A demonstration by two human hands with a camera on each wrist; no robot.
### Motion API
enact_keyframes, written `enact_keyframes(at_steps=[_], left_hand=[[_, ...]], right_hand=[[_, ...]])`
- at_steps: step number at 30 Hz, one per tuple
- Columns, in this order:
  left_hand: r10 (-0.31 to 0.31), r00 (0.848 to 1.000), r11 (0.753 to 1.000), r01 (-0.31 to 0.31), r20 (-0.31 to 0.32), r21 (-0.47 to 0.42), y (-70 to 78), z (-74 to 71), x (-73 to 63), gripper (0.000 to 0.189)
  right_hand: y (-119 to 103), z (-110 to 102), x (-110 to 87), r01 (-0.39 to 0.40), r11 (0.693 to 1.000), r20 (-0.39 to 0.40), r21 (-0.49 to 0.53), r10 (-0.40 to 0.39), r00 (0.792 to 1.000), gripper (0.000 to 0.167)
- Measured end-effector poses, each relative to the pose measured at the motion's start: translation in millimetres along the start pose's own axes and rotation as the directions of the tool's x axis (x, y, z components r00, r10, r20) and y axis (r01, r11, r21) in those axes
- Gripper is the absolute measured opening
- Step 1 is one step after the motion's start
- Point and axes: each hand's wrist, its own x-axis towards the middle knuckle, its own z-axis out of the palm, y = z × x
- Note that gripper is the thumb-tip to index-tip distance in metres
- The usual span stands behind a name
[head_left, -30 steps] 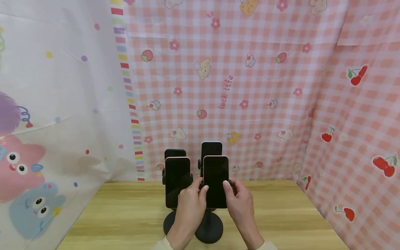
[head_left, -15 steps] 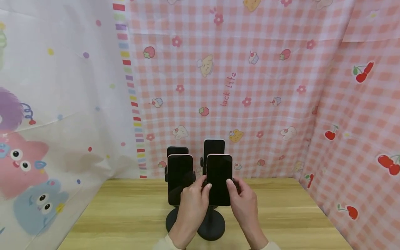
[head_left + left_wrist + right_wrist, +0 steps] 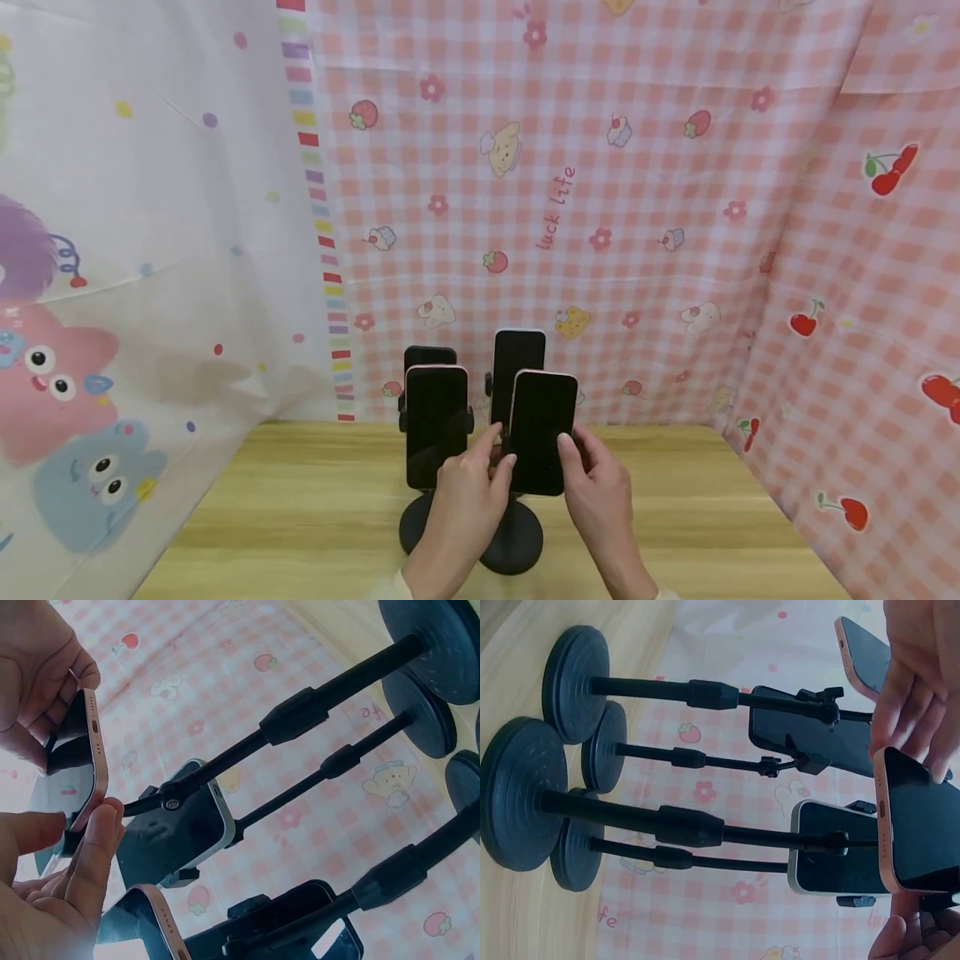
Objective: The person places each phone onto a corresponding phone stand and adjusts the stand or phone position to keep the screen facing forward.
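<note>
My right hand (image 3: 600,483) grips the right edge of a black-screened smartphone (image 3: 542,433) with a pink frame, its thumb over the screen side and fingers behind. The phone leans to the right, in front of the right front phone stand (image 3: 512,537). At the phone's left side, my left hand (image 3: 468,492) holds the stand's dark clamp between thumb and fingers, mostly hidden by the hand. The left wrist view shows my left hand (image 3: 56,885) by the phone's lower edge, near the end of the stand's arm. My right hand (image 3: 911,937) is partly cut off in the right wrist view.
A second pink-framed phone (image 3: 437,425) stands in a holder at the front left. Behind are a dark phone (image 3: 430,356) and a white-framed phone (image 3: 519,367), also in stands. All share a wooden table (image 3: 300,500) against a pink checked cloth (image 3: 637,192).
The gripped phone has shifted right and tilted from upright to leaning right, uncovering more of the white-framed phone behind. My right hand moved right with it. The head view has shifted slightly.
</note>
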Motion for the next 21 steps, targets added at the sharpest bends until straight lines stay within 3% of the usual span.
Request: enact_keyframes(at_steps=[4,10,18,21], left_hand=[[0.005,0.999,1.0,-0.005,0.032,0.006,-2.2,-6.0,-11.8,0.036],[0.043,0.999,0.998,-0.042,-0.011,0.052,-10.1,-16.4,-24.5,0.023],[0.027,0.999,0.986,-0.019,-0.047,0.165,-32.9,-34.9,-44.0,0.011],[0.001,1.0,0.984,0.002,-0.016,0.178,-41.7,-38.5,-49.0,0.013]], right_hand=[[2.2,-4.4,-4.0,0.005,1.0,0.006,-0.006,-0.005,1.0,0.038],[4.9,-11.9,-3.3,-0.001,1.0,-0.007,-0.02,0.001,1.0,0.039],[20.2,-26.5,0.6,-0.056,0.998,-0.012,-0.042,0.056,0.998,0.038],[27.8,-30.2,0.1,-0.085,0.994,-0.01,-0.069,0.085,0.996,0.038]])
